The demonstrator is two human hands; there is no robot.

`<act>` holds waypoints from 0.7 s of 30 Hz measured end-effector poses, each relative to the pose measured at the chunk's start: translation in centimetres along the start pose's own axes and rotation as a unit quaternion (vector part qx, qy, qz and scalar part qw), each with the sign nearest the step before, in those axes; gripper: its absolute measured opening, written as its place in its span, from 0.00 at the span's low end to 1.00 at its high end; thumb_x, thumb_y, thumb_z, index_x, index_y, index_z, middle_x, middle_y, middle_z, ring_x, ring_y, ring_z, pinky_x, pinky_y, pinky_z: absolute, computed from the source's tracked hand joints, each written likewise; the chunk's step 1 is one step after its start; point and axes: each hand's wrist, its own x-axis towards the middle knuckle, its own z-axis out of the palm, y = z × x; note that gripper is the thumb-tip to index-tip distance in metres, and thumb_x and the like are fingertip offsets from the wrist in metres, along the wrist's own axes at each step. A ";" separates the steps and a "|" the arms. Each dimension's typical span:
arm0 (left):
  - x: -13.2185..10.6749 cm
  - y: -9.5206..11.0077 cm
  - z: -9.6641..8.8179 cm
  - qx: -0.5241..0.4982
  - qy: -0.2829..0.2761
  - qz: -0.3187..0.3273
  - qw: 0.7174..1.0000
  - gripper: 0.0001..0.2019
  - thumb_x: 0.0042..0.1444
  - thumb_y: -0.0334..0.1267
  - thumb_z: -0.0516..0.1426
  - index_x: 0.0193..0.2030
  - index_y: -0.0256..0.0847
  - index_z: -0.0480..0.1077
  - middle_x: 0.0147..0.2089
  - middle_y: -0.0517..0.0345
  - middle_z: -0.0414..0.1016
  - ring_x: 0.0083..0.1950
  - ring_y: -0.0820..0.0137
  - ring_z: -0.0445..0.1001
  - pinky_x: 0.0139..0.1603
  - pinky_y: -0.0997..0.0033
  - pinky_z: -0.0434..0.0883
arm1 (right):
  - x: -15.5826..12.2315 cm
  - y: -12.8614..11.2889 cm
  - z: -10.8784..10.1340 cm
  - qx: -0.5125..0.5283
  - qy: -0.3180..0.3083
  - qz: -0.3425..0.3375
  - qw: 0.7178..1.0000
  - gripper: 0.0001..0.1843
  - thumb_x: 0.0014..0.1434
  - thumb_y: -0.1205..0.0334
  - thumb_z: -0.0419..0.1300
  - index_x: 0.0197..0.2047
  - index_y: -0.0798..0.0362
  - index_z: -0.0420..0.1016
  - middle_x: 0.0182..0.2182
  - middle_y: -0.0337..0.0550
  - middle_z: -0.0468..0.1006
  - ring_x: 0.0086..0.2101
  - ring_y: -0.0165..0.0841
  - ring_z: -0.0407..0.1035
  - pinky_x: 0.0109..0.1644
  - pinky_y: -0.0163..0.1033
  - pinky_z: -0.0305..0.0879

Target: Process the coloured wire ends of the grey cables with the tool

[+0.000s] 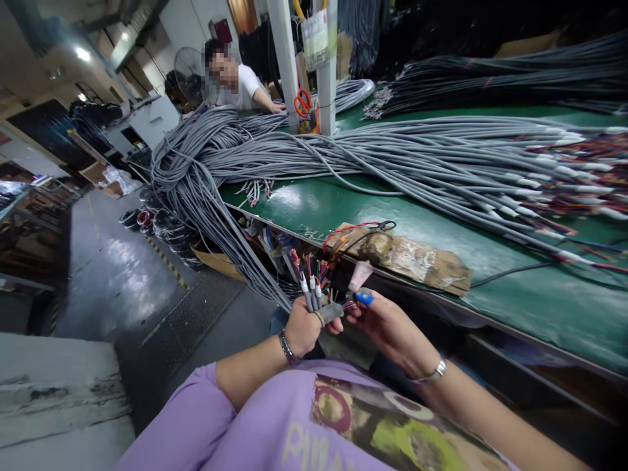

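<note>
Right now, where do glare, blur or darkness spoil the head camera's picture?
All in the head view: white glare on the shiny green tabletop and smooth grey floor; smeared thin coloured wires at far right; deep shadow under the tabletop's front edge, at lower right; the grey round cables in the bare left hand fairly legible.

I worked through a single view, worn on the person's head, facing forward and down. The purple shirt [265, 412] sat closest to the lens, filling the bottom edge, with the left hand [303, 325] and right hand [387, 322] just beyond, near and below the middle of my picture. The lens took in plenty: the green bench [441, 226] ran out past the right edge, the floor [105, 261] fell away leftward, and a co-worker [245, 88] appeared well off, near the top.
</note>
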 end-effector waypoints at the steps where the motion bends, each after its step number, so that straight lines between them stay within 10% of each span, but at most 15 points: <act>1: 0.0 0.2 0.0 -0.007 -0.004 -0.001 1.000 0.19 0.42 0.50 0.66 0.19 0.34 0.70 0.16 0.57 0.70 0.18 0.75 0.66 0.22 0.75 0.66 | 0.2 -0.1 -0.4 0.017 0.012 0.009 1.000 0.19 0.41 0.49 0.72 0.27 0.52 0.71 0.24 0.37 0.70 0.26 0.30 0.64 0.33 0.36 0.64; 12: 0.7 2.1 1.1 -0.032 -0.063 -0.011 0.997 0.18 0.40 0.47 0.67 0.17 0.33 0.70 0.17 0.57 0.69 0.18 0.76 0.66 0.21 0.76 0.65 | 2.5 -2.7 -1.4 -0.035 -0.110 0.004 0.993 0.21 0.52 0.41 0.64 0.33 0.53 0.75 0.27 0.41 0.73 0.28 0.31 0.66 0.33 0.37 0.65; 21: 1.7 1.8 1.6 -0.049 -0.053 -0.037 0.997 0.19 0.37 0.48 0.68 0.19 0.32 0.70 0.16 0.57 0.70 0.16 0.76 0.66 0.19 0.76 0.65 | 2.4 -2.5 -0.4 -0.018 -0.038 -0.028 0.999 0.23 0.45 0.40 0.68 0.27 0.53 0.74 0.23 0.40 0.72 0.24 0.29 0.63 0.29 0.35 0.61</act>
